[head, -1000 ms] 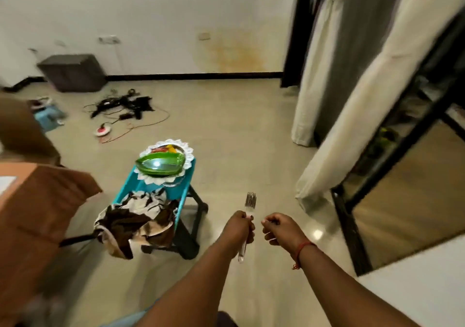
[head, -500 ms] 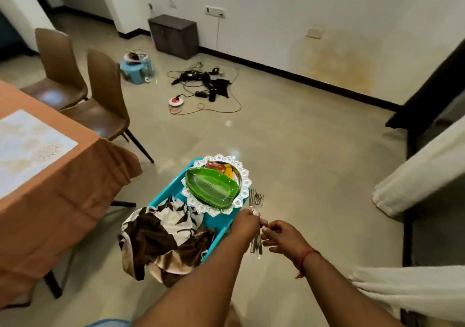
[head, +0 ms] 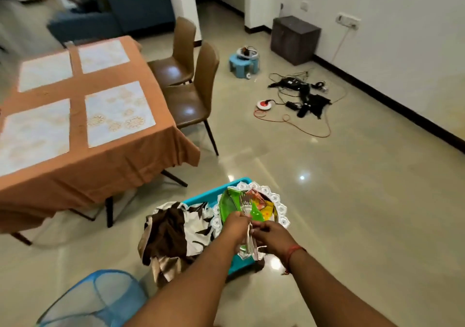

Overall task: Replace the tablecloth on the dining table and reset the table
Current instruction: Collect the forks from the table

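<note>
My left hand (head: 236, 223) grips the bundle of silver metal forks (head: 247, 222) while my right hand (head: 268, 233) pinches their handles to square them, ready for the orange-clothed table (head: 83, 160) with its pale placemats (head: 117, 112).

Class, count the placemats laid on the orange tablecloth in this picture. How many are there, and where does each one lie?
4, in a two-by-two grid on the tablecloth: near right, near left, far right, far left. The frame crops the table's left side, so more may be hidden.

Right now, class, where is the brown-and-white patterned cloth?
In the head view it lies bottom centre, heaped on the blue stool, left of the green plates.
</note>
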`<state>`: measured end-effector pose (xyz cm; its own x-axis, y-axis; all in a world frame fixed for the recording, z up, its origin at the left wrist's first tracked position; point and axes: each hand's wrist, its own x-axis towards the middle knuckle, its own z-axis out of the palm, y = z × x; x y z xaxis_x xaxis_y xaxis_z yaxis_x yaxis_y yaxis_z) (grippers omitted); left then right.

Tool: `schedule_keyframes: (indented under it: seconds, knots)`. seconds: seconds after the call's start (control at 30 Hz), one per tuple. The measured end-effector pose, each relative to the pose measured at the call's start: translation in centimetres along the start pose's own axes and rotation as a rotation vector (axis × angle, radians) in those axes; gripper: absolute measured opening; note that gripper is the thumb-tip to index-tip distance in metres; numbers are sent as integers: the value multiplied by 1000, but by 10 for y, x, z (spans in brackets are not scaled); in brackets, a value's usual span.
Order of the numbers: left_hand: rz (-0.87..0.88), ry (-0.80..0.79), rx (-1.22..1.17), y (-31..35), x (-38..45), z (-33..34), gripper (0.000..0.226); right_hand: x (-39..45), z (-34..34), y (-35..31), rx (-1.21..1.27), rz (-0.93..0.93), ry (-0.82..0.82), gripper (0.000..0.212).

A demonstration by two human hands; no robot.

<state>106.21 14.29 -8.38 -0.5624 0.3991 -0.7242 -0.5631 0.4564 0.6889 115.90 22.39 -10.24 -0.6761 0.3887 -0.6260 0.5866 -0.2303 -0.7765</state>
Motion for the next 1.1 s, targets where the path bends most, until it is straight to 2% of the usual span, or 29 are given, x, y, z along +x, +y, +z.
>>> schedule_keyframes:
  seconds: [0.07, 0.17, 0.27, 0.37, 0.53, 0.6, 0.7, 0.73, 0.9, 0.97, 1.03, 1.1]
  knots:
    - [-16, 87, -46, -3, 8, 8, 9, 16, -8, -1, -97, -10, -23, 17]
    - [-55, 198, -98, -7, 15, 21, 11, 33, -14, 2, -228, -37, -35, 13]
    - [-97, 237, -96, -14, 23, 29, 15, 48, -17, 13, -442, -66, -65, 22]
    - [-142, 228, -137, -15, 40, 34, 18, 60, -21, 9, -564, -89, -140, 24]
    - [-222, 124, -234, -2, 76, 32, 15, 85, -35, -7, -709, -64, -172, 25]
    - [-264, 59, -259, 0, 86, 31, 16, 100, -41, -9, -774, -35, -191, 11]
    - [-293, -17, -216, 1, 105, 27, 14, 120, -50, -9, -898, 1, -173, 7]
    - [-301, -12, -191, 3, 112, 24, 12, 128, -53, -9, -904, 23, -152, 6]
    - [-341, 52, -111, 6, 134, 3, 17, 156, -63, 4, -959, 133, -58, 31]
    - [-350, 82, -112, 4, 139, -6, 17, 167, -65, 4, -986, 152, -41, 26]
    - [-359, 127, -129, 1, 145, -14, 22, 181, -65, 3, -996, 155, -34, 12]
    - [-382, 167, -155, -6, 145, -17, 23, 196, -66, 6, -1001, 147, -38, 12]
